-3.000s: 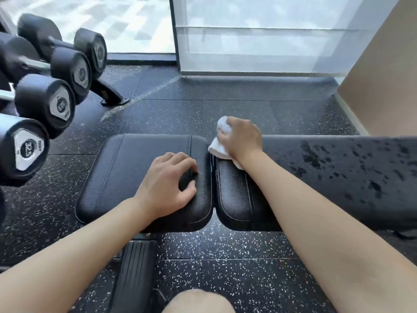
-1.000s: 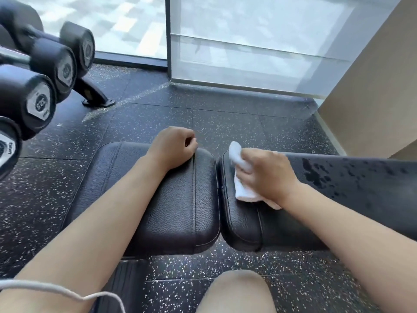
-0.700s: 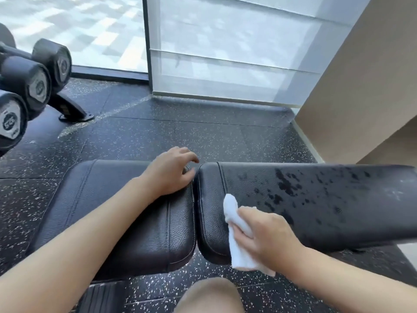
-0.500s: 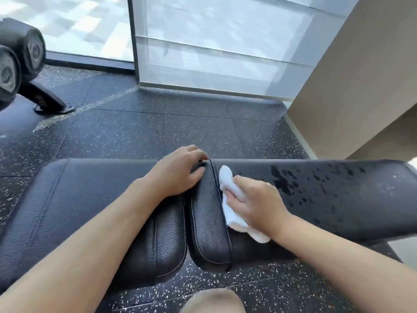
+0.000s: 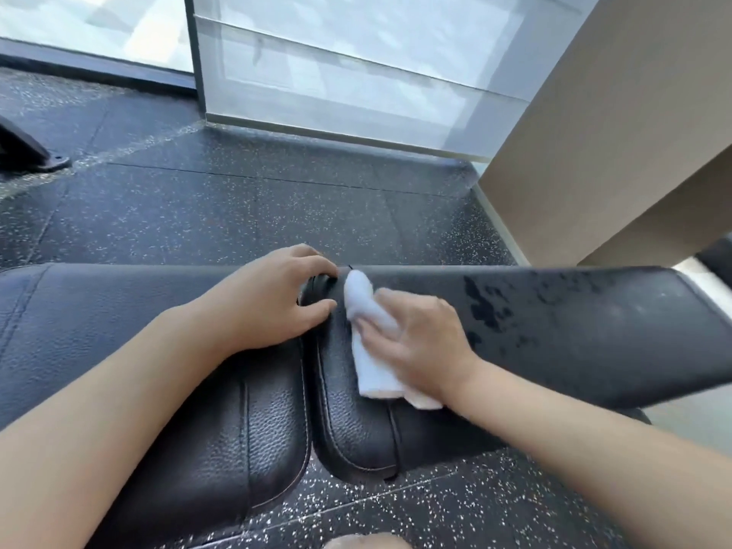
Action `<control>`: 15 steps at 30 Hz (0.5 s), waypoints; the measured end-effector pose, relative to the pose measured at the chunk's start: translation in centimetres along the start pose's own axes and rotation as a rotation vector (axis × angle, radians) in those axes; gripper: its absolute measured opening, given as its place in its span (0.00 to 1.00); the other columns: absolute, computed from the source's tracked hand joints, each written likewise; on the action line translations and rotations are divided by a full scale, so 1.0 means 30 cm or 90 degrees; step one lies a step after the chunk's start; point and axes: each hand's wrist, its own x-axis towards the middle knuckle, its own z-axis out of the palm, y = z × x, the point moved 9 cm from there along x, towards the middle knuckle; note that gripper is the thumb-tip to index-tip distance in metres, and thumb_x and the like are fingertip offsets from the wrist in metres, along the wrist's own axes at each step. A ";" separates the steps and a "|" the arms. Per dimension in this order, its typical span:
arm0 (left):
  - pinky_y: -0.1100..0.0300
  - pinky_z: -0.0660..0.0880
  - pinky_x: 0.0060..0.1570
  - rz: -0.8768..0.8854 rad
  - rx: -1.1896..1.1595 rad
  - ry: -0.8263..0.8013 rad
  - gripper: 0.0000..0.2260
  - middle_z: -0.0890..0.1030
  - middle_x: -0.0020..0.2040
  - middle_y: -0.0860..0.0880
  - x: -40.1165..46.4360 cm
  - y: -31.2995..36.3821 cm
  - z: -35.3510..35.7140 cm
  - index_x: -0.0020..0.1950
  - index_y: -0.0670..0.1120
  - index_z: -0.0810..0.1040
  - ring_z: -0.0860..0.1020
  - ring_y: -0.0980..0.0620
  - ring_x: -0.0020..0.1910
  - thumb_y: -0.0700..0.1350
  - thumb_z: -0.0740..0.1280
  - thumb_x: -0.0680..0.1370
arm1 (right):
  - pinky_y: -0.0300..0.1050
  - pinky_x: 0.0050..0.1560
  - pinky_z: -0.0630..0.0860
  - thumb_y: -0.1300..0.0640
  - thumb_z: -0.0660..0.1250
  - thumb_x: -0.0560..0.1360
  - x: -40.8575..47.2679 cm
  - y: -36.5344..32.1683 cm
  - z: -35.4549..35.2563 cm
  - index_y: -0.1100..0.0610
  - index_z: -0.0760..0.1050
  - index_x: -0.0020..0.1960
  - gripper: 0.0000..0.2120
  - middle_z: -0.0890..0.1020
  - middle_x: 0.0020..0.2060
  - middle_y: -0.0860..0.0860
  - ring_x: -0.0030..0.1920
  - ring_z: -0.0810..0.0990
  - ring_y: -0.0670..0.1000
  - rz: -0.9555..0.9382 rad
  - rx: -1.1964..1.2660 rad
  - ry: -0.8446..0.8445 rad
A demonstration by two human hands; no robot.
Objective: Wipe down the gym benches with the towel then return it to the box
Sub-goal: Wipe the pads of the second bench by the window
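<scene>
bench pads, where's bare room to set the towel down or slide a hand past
Free: the seat pad left of the left hand, and the wet-spotted back pad beyond the right hand. Crowded: the gap between pads, where both hands and the towel meet.

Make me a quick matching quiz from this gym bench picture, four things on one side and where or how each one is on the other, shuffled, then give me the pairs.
Things:
1. left hand
2. right hand
3. towel
4. long pad

States:
A. white, lying on the near end of the long pad
B. speckled with wet drops
C. resting at the gap between the two pads
D. pressing the towel down

Pairs: 1-C, 2-D, 3-A, 4-B
</scene>
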 end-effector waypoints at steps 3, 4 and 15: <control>0.57 0.69 0.69 0.027 -0.007 0.010 0.17 0.77 0.65 0.57 -0.018 0.035 0.007 0.65 0.55 0.80 0.74 0.54 0.65 0.55 0.71 0.77 | 0.46 0.31 0.69 0.45 0.71 0.77 -0.266 -0.042 -0.045 0.51 0.68 0.36 0.17 0.66 0.32 0.45 0.30 0.64 0.49 -0.119 0.060 -0.066; 0.58 0.68 0.70 0.032 -0.014 0.008 0.17 0.76 0.65 0.58 -0.022 0.044 0.012 0.65 0.55 0.80 0.73 0.55 0.66 0.56 0.71 0.77 | 0.45 0.30 0.69 0.46 0.71 0.77 -0.303 -0.038 -0.058 0.51 0.68 0.37 0.17 0.65 0.33 0.44 0.31 0.63 0.50 -0.159 0.059 -0.076; 0.53 0.69 0.70 0.073 -0.040 0.024 0.11 0.77 0.62 0.63 -0.019 0.051 0.044 0.57 0.59 0.82 0.73 0.58 0.66 0.56 0.73 0.75 | 0.49 0.40 0.69 0.39 0.60 0.78 0.308 0.282 0.030 0.51 0.73 0.40 0.18 0.82 0.37 0.50 0.43 0.80 0.58 0.132 -0.124 -0.004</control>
